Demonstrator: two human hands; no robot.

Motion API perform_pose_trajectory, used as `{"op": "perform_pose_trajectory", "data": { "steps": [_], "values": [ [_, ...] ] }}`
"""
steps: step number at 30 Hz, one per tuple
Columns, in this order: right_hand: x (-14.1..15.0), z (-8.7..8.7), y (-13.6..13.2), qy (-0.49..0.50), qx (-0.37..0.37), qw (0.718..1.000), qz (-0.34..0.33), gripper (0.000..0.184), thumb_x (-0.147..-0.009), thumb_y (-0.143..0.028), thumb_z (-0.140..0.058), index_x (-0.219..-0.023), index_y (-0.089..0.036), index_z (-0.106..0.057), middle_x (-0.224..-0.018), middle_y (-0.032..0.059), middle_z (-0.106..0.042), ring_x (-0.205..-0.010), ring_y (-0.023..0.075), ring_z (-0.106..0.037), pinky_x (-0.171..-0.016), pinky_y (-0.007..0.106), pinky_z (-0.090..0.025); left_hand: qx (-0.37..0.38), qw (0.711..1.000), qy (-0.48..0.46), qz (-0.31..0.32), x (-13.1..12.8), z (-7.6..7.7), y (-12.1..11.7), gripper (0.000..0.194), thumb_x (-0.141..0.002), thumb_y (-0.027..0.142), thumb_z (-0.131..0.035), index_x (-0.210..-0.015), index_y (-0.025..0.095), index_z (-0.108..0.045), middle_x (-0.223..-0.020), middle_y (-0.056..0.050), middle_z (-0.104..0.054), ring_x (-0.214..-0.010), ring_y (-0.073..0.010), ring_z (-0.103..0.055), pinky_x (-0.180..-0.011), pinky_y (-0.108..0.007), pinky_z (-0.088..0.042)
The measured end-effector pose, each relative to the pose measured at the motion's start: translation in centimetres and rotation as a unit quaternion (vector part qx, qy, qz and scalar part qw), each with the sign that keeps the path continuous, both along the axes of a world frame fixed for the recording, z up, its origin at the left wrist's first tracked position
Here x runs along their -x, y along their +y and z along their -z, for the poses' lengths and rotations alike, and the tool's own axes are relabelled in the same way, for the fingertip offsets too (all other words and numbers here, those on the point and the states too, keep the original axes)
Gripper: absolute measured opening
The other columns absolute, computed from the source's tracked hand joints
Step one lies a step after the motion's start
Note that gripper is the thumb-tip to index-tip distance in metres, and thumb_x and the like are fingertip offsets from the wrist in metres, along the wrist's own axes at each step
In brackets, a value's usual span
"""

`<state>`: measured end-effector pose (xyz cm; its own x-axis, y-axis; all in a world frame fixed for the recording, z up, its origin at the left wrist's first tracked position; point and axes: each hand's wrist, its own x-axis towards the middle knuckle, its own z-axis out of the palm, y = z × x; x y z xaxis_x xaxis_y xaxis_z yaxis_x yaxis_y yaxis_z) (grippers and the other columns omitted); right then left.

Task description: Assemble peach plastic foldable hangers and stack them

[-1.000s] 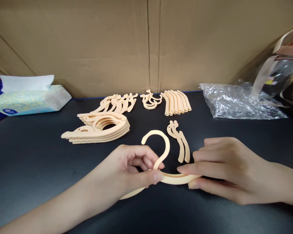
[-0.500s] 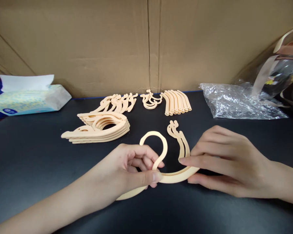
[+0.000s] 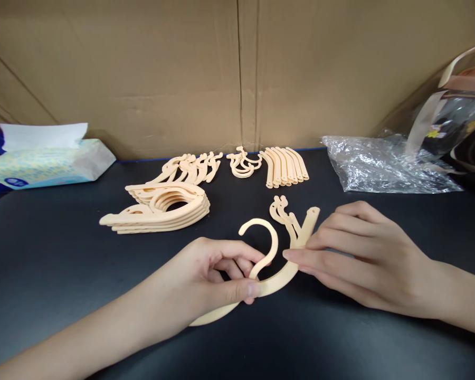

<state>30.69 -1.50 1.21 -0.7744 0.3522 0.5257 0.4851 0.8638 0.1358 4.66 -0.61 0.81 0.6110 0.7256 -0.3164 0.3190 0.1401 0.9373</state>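
Observation:
A cream plastic hanger (image 3: 277,281) is held between my two hands above the black table. My left hand (image 3: 217,277) pinches its middle at the foot of the curved hook, thumb in front. The hook curls upward, and part of the left arm shows below that hand. My right hand (image 3: 368,261) pinches the hanger's right arm between thumb and fingers, with the arm's end sticking up past the fingertips. Just behind it lie a few loose hanger pieces (image 3: 279,214), partly hidden by the held arm. The joint at the middle is covered by my left fingers.
A stack of cream hangers (image 3: 162,222) lies left of centre. Behind are rows of hanger arms (image 3: 190,168), loose hooks (image 3: 243,164) and more curved arms (image 3: 287,166). A tissue pack (image 3: 51,163) stands left; a clear plastic bag (image 3: 383,166) lies right. Cardboard (image 3: 162,74) rises behind.
The hanger's right arm has swung upward and its end now shows above my right hand. My right fingers have shifted slightly left along it. The hook has moved a little right.

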Motion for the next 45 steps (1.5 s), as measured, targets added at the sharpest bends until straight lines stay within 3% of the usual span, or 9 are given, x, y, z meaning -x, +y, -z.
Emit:
{"op": "perform_pose_trajectory", "data": {
  "steps": [7,13,17,20,24,26,30,37,45],
  "values": [
    [-0.1,0.1,0.5,-0.002,0.053,0.998,-0.040,0.023,-0.099,-0.013,-0.053,-0.119,-0.013,-0.063,-0.097,0.0041,-0.074,-0.093,0.0161,-0.062,-0.084,0.034,-0.048,-0.014,1.000,0.006,0.016,0.1,0.1,-0.1,0.021,-0.082,0.032,-0.075,-0.101,0.024,-0.078,-0.074,0.003,-0.068,-0.062,-0.0082,-0.059,-0.050,-0.012,-0.040],
    [0.1,0.3,0.3,-0.008,0.064,0.996,-0.059,0.025,-0.099,-0.015,-0.053,-0.121,-0.010,-0.062,-0.098,0.0068,-0.074,-0.094,0.0191,-0.062,-0.081,0.035,-0.048,-0.045,0.997,0.029,0.054,0.0,-0.5,0.0,0.020,-0.087,0.033,-0.071,-0.103,0.024,-0.077,-0.079,0.002,-0.069,-0.068,-0.0095,-0.060,-0.054,-0.013,-0.044],
    [0.2,0.4,0.3,-0.019,0.075,0.995,-0.059,0.030,-0.097,-0.009,-0.050,-0.124,-0.010,-0.061,-0.097,0.0062,-0.073,-0.092,0.0182,-0.063,-0.078,0.034,-0.048,-0.155,0.980,0.063,0.108,-0.1,-0.9,-0.4,0.013,-0.093,0.031,-0.064,-0.094,0.021,-0.072,-0.083,0.003,-0.066,-0.069,-0.0096,-0.059,-0.060,-0.015,-0.047],
    [0.2,0.4,0.3,-0.015,0.077,0.995,-0.059,0.034,-0.095,-0.005,-0.047,-0.125,-0.011,-0.061,-0.096,0.0068,-0.072,-0.093,0.0175,-0.063,-0.080,0.033,-0.049,-0.323,0.929,0.107,0.144,0.0,-1.0,-1.2,0.011,-0.098,0.025,-0.056,-0.096,0.021,-0.066,-0.081,0.004,-0.062,-0.065,-0.0094,-0.056,-0.060,-0.019,-0.044],
    [0.3,0.3,0.2,-0.028,0.086,0.994,-0.060,0.036,-0.094,-0.006,-0.045,-0.125,-0.012,-0.061,-0.094,0.0070,-0.071,-0.092,0.0191,-0.063,-0.079,0.034,-0.048,-0.552,0.803,0.136,0.176,-0.1,-0.6,-2.0,0.021,-0.102,0.023,-0.046,-0.099,0.015,-0.064,-0.086,-0.004,-0.066,-0.071,-0.0169,-0.059,-0.064,-0.027,-0.047],
    [0.3,0.2,0.2,-0.039,0.098,0.993,-0.061,0.034,-0.095,-0.008,-0.044,-0.124,-0.013,-0.062,-0.094,0.0068,-0.070,-0.091,0.0199,-0.062,-0.078,0.035,-0.047,-0.596,0.766,0.146,0.192,-0.3,-0.5,-2.1,0.027,-0.104,0.027,-0.042,-0.101,0.013,-0.065,-0.087,-0.005,-0.068,-0.072,-0.0184,-0.061,-0.066,-0.029,-0.049],
    [0.2,0.1,0.3,-0.042,0.120,0.990,-0.058,0.028,-0.099,-0.015,-0.041,-0.113,-0.015,-0.065,-0.094,0.0071,-0.068,-0.090,0.0206,-0.060,-0.082,0.037,-0.046,-0.619,0.737,0.171,0.210,-0.4,-0.6,-2.1,0.031,-0.104,0.032,-0.043,-0.117,0.011,-0.063,-0.092,-0.005,-0.073,-0.073,-0.0207,-0.065,-0.063,-0.033,-0.052],
    [-0.3,0.1,0.5,-0.011,0.113,0.993,-0.017,0.034,-0.106,-0.040,-0.039,-0.103,-0.017,-0.065,-0.094,0.0075,-0.067,-0.090,0.0214,-0.058,-0.085,0.039,-0.043,-0.597,0.762,0.151,0.199,-0.1,-0.5,-2.0,0.026,-0.103,0.027,-0.047,-0.121,0.016,-0.061,-0.103,-0.006,-0.073,-0.084,-0.0206,-0.068,-0.074,-0.032,-0.054],
    [-0.5,0.3,0.7,0.012,0.133,0.989,0.056,0.013,-0.099,-0.024,-0.053,-0.094,-0.020,-0.064,-0.092,0.0028,-0.065,-0.086,0.0187,-0.057,-0.081,0.035,-0.038,-0.585,0.779,0.140,0.176,0.0,-0.3,-1.8,0.024,-0.103,0.023,-0.045,-0.118,0.017,-0.062,-0.110,-0.008,-0.071,-0.096,-0.0206,-0.067,-0.084,-0.030,-0.052]
  ]
}}
